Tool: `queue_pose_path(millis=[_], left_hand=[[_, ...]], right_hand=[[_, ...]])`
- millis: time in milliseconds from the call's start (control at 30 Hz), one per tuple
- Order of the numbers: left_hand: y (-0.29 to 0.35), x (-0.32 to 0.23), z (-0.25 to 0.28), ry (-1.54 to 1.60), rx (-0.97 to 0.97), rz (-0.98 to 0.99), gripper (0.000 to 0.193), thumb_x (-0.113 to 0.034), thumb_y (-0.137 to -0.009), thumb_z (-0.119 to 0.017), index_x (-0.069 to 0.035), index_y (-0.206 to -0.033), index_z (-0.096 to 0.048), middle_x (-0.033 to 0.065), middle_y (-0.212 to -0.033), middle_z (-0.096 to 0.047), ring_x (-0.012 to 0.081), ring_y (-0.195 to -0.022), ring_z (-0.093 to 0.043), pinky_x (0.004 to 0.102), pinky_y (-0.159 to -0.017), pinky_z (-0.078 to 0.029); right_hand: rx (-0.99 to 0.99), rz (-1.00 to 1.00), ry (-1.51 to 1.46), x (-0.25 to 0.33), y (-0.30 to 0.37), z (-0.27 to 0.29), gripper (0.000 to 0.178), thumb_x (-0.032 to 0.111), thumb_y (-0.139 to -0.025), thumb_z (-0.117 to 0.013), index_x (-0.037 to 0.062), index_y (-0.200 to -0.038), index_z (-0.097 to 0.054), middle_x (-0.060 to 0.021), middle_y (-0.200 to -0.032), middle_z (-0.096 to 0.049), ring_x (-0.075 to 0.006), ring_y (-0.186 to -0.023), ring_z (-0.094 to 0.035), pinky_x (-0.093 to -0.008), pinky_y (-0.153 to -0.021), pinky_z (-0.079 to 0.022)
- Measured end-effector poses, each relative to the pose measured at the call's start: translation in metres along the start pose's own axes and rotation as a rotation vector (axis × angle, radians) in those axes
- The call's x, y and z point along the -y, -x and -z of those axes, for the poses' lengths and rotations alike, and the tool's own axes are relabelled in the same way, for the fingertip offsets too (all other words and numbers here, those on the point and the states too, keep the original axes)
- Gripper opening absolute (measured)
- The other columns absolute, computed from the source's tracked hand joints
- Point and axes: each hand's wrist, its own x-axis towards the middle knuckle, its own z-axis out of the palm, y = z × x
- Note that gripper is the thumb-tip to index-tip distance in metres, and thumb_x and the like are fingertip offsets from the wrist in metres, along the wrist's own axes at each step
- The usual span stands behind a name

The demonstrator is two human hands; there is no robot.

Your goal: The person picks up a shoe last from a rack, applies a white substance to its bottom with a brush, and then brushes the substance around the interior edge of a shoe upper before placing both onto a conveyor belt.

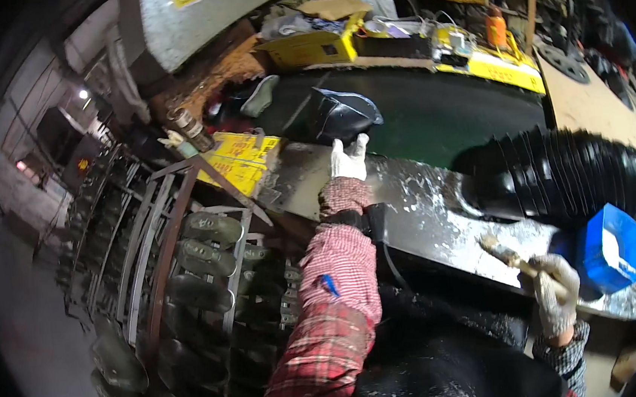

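Observation:
My left hand [349, 159], in a white glove, reaches forward to the near edge of a dark green belt surface. Its visible thumb and finger are spread apart at the lower end of a black, curved, shoe-upper-like piece [346, 113]; whether they touch it I cannot tell. A pale rim runs along the piece's top edge. At the lower right my right hand [557, 291], gloved too, is closed round the handle of a brush [500, 250]. The bristles point left over a metal ledge [424, 203] smeared with white. Beside that hand stands a blue container [609, 252] with white matter inside.
A row of stacked black ribbed pieces [558, 174] lies right of the belt [433, 128]. Racks with dark shoe lasts [213, 257] stand at left. Yellow cardboard [239, 160] lies near the belt's left end. An orange bottle [496, 28] and boxes line the far side.

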Motion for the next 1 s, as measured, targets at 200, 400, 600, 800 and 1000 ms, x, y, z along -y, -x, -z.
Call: queue_pose_path(millis=[200,400,600,800,1000], left_hand=[[0.079,-0.010,0.006,1.430,0.526,0.400,0.031,-0.015,-0.095,-0.056,0.001,-0.120,-0.048,0.0133,-0.096,-0.063,0.0264,-0.077,-0.066,0.0384,-0.070,-0.058],[0.207,-0.062,0.250,1.003,-0.330,-0.003,0.032,-0.013,-0.090,-0.057,0.003,-0.117,-0.051,0.0161,-0.099,-0.064,0.0254,-0.080,-0.066,0.0410,-0.069,-0.057],[0.289,-0.182,0.424,-0.046,-1.450,-0.498,0.041,-0.027,-0.098,-0.049,0.001,-0.127,-0.051,0.0114,-0.108,-0.061,0.0193,-0.099,-0.058,0.0334,-0.090,-0.047],[0.306,-0.169,0.469,-0.878,-1.195,0.394,0.079,-0.047,-0.080,-0.071,0.001,-0.137,-0.044,0.0239,-0.138,-0.047,0.0383,-0.128,-0.044,0.0417,-0.110,-0.033],[0.244,-0.147,0.414,-1.147,-1.089,-0.051,0.080,-0.044,-0.081,-0.070,0.000,-0.140,-0.040,0.0235,-0.145,-0.039,0.0362,-0.135,-0.037,0.0418,-0.113,-0.028]], right_hand=[[-0.087,-0.063,-0.033,-0.022,0.007,0.008,0.029,0.024,-0.092,-0.061,-0.0026,-0.104,-0.059,-0.0085,-0.079,-0.063,-0.0124,-0.064,-0.058,-0.0240,-0.057,-0.046],[0.187,-0.071,-0.045,-0.051,-0.010,-0.004,0.039,0.038,-0.093,-0.061,-0.0007,-0.099,-0.059,-0.0031,-0.073,-0.060,-0.0081,-0.059,-0.052,-0.0210,-0.052,-0.038],[0.478,-0.102,-0.115,-0.049,-0.021,-0.040,0.030,0.029,-0.094,-0.060,-0.0005,-0.097,-0.060,-0.0021,-0.074,-0.059,-0.0083,-0.059,-0.051,-0.0205,-0.057,-0.043],[0.477,-0.060,0.005,-0.036,-0.011,-0.037,0.022,0.020,-0.093,-0.060,-0.0003,-0.101,-0.060,-0.0103,-0.079,-0.067,-0.0125,-0.065,-0.061,-0.0237,-0.057,-0.048],[0.261,-0.256,-0.104,-0.063,0.009,0.004,0.015,0.009,-0.094,-0.054,-0.0018,-0.102,-0.061,-0.0094,-0.080,-0.066,-0.0120,-0.064,-0.057,-0.0234,-0.058,-0.046]])
